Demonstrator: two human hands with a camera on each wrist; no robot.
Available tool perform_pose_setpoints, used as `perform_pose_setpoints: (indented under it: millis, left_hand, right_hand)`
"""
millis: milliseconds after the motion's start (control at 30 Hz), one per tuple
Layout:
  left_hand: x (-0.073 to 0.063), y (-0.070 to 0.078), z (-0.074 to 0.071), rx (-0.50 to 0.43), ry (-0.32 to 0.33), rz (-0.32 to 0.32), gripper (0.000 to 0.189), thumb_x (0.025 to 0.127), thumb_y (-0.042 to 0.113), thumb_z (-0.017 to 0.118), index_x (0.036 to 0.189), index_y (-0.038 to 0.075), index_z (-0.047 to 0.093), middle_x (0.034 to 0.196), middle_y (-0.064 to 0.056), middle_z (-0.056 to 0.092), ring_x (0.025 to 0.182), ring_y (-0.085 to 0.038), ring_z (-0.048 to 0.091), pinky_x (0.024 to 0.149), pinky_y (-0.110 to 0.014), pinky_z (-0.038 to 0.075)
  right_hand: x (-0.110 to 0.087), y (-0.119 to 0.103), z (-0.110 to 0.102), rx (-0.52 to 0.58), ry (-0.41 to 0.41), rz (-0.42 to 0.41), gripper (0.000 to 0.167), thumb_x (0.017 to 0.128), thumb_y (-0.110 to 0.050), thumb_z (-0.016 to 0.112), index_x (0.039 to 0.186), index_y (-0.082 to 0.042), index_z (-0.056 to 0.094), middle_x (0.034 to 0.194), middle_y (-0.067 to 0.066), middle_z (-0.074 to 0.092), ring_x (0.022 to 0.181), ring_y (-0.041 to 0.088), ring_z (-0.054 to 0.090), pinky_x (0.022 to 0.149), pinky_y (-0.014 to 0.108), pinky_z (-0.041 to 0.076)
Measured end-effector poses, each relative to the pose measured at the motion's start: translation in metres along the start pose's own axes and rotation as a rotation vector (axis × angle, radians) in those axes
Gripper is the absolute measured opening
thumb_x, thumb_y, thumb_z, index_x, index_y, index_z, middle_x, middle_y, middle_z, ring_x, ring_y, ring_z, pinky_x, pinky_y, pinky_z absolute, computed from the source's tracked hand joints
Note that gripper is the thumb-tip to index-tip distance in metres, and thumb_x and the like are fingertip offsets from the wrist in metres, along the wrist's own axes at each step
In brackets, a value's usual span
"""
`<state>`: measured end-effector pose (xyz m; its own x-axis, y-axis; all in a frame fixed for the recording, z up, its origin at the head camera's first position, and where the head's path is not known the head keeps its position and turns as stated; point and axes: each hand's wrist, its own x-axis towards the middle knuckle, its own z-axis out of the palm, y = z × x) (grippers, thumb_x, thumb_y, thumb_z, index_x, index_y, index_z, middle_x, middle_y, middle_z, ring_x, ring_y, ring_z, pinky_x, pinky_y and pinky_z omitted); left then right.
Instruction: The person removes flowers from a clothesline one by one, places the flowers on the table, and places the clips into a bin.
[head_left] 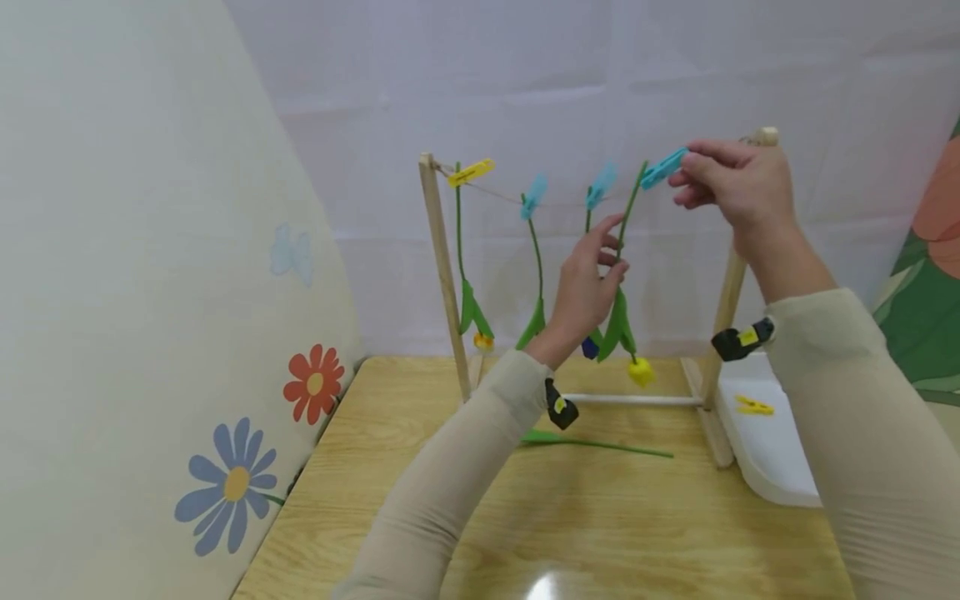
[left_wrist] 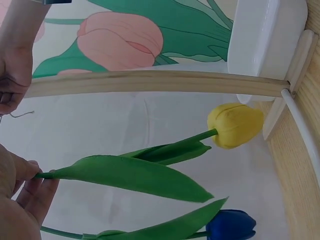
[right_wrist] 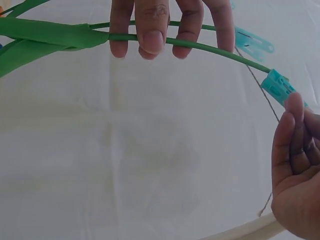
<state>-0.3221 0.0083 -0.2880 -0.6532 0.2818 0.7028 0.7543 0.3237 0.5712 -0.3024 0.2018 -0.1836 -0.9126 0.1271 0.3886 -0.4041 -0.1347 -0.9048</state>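
My left hand (head_left: 588, 279) pinches the green stem of a yellow tulip (left_wrist: 235, 126), which hangs bloom down with its leaves below the fingers. At the stem's top end is a light blue clothespin (head_left: 665, 168), its other end pinched between thumb and fingers of my right hand (head_left: 750, 187). In the right wrist view the clothespin's jaws are at the stem tip, beside the thin string (right_wrist: 265, 95). Just left of my left hand, a dark blue tulip (left_wrist: 232, 225) hangs upside down from another blue clothespin (head_left: 601, 187).
A wooden frame (head_left: 444, 267) carries the string. Further left hang two more tulips, under a yellow clothespin (head_left: 471, 172) and a blue clothespin (head_left: 533, 197). A green stem (head_left: 615, 447) lies on the table (head_left: 637, 525). At right, a white tray (head_left: 776, 467) holds a yellow clothespin (head_left: 754, 406).
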Motion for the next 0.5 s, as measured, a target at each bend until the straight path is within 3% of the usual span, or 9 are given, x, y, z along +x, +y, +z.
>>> perform_pose_setpoints:
  millis: [300, 500]
  left_hand:
    - [-0.004, 0.005, -0.005, 0.018, 0.007, -0.013, 0.057, 0.096, -0.004, 0.064, 0.148, 0.007, 0.046, 0.116, -0.017, 0.064, 0.097, -0.022, 0.069, 0.073, -0.013, 0.055]
    - [-0.008, 0.005, -0.010, 0.041, 0.009, -0.001, 0.055, 0.097, -0.001, 0.064, 0.148, 0.010, 0.047, 0.115, -0.015, 0.066, 0.100, -0.022, 0.069, 0.075, -0.014, 0.055]
  right_hand:
    - [-0.001, -0.002, -0.008, 0.090, -0.003, -0.041, 0.023, 0.087, -0.012, 0.078, 0.107, -0.002, 0.076, 0.079, 0.007, 0.076, 0.062, 0.015, 0.072, 0.062, 0.023, 0.060]
    - [-0.001, 0.001, -0.015, 0.069, -0.030, -0.052, 0.040, 0.093, -0.014, 0.073, 0.126, 0.006, 0.065, 0.084, 0.008, 0.075, 0.067, 0.016, 0.072, 0.067, 0.023, 0.060]
